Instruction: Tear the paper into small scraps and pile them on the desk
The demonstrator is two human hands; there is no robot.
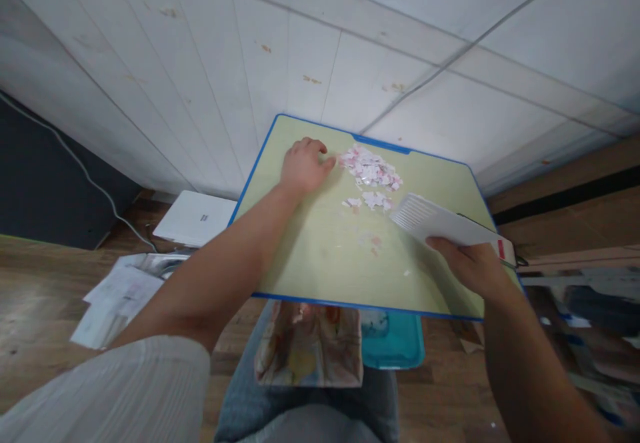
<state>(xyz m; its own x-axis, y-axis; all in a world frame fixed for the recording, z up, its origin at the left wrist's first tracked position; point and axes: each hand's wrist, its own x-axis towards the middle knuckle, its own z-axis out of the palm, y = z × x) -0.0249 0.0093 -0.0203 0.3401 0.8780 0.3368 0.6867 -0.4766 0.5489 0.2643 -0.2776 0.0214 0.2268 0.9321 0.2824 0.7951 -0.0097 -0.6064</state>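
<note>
A heap of small pink-and-white paper-like scraps (369, 166) lies toward the back of a pale yellow board (320, 266) with a blue edge. My left hand (305, 166) rests on the board just left of this heap, its fingers loosely bent and thumb apart, holding nothing. In my right hand (473, 264) is a long, flat white tool (443, 221) with a slotted end, a red mark and a dark cord at its other end. The slotted end touches or nearly touches a smaller cluster of scraps (377, 201). A few bits lie nearer me.
A patterned fabric or paper bag (310, 349) sits at my lap under the board's front edge, beside a turquoise tray (400, 346). A white panelled wall (200, 83) stands behind. A white box-like device (197, 217) and papers (123, 289) are at left.
</note>
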